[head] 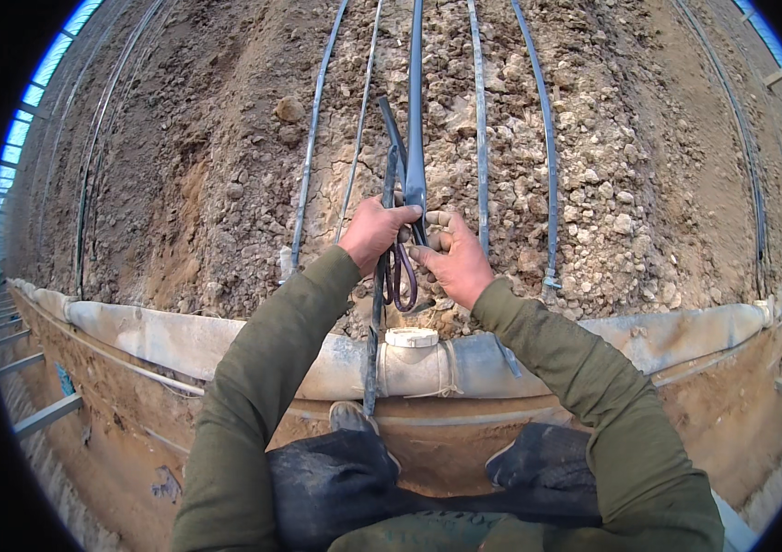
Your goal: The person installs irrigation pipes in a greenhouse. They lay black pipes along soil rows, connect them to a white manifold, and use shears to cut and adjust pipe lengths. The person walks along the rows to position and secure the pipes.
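Observation:
My left hand (380, 228) grips a flat drip irrigation tape (416, 165) near its lower end, with its thumb over the tape. The same hand holds a pair of scissors, whose purple loop handles (404, 293) hang below the fingers. A dark strip of tape (373, 345) passes upright by this hand, down over the wide pipe. My right hand (456, 259) is just right of the tape's end, its thumb and fingers pinched at it; the exact grip is partly hidden. Below both hands, a white capped fitting (411, 337) sits on the pipe.
A wide pale hose-like pipe (156, 338) crosses from left to right before my knees. Beyond it, several drip tapes (547, 138) run away over cloddy soil (246, 165). My shoe (351, 417) is close to the pipe. Metal bars (49, 416) stand at the left edge.

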{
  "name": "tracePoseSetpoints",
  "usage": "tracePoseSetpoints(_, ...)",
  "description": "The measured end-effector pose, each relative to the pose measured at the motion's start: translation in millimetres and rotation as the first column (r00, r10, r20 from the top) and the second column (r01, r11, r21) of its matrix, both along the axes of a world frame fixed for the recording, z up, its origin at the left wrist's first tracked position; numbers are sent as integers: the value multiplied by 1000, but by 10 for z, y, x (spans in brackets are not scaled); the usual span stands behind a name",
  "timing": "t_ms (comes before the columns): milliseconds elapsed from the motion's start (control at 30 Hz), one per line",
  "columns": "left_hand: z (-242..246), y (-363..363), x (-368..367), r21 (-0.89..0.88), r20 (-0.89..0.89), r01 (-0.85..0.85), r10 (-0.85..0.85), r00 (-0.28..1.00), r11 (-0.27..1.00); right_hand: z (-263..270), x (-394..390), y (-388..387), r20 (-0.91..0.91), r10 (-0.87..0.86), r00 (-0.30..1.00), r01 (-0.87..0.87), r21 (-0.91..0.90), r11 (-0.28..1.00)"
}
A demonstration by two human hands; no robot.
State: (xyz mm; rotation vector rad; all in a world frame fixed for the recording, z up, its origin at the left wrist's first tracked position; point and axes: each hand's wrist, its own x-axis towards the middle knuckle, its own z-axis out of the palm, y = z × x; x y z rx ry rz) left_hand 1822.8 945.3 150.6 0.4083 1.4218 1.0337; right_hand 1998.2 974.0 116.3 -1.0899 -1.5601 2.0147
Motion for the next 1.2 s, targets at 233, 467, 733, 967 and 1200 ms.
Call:
tracePoseSetpoints(233,-328,-75,0,-42,-44,88,-90,995,995,-224,124,210,34,-81,996,87,-301,950)
tracePoseSetpoints(467,-430,-139,-54,-50,-19,167,-168,986,985,-356,72,260,99,74,992,-54,-190,980)
tracePoseSetpoints(733,-476,-295,-56,-62,209,84,-70,975,995,-218,-67,306,63,2,998,9,-168,986)
tracePoseSetpoints(967,-546,-401,-45,-49,400,-31,48,915,998,-43,-110,305,6,-50,999,50,-260,964)
tracePoseSetpoints(1200,-520,-492,-37,-14,434,-8,14,901,1000,-67,-140,282,-69,-93,993,88,-66,994)
